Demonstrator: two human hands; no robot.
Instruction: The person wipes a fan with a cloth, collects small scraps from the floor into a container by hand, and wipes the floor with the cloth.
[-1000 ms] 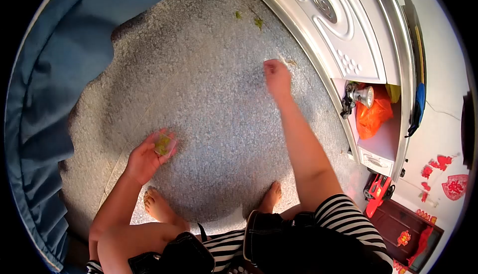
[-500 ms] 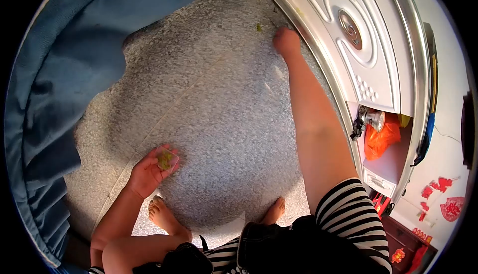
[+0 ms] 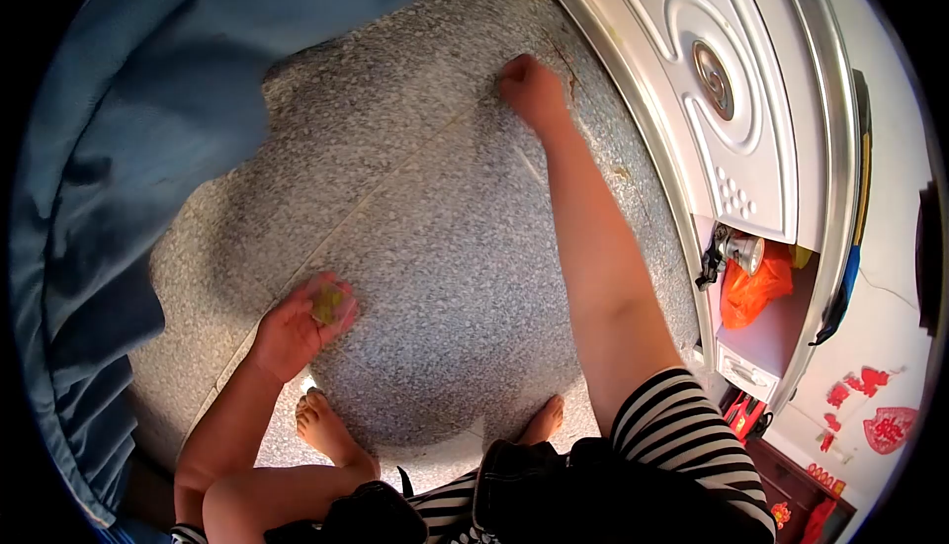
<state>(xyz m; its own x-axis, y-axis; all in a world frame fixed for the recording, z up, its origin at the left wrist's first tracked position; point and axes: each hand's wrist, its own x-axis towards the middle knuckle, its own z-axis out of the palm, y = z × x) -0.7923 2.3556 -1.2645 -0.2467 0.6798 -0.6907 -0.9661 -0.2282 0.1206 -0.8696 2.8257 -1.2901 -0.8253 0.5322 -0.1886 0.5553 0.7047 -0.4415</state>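
Observation:
My left hand [image 3: 297,325] is low over the floor at left, its fingers curled round a small clear plastic container [image 3: 329,304]. Something yellow-green shows inside it, blurred. Farther forward, my right hand [image 3: 534,92] reaches down to the grey speckled floor [image 3: 425,238]. Its fingers are pinched together, and their tips are partly hidden, so I cannot make out what is between them. Beside that hand, toward the cabinet, lies a thin brown twig-like strand [image 3: 569,78]. A small brownish scrap [image 3: 621,172] lies on the floor right of my forearm.
Blue cloth [image 3: 129,168] hangs in folds along the left. A white cabinet with a silver edge [image 3: 732,99] runs along the right; its open compartment holds an orange plastic bag [image 3: 756,287] and a lamp-like silver object [image 3: 743,251]. My bare feet [image 3: 326,427] are on the floor.
My right hand has moved left, away from the cabinet's base, to where a small green bit lay; that bit no longer shows. The view has shifted slightly. My left hand still holds the container.

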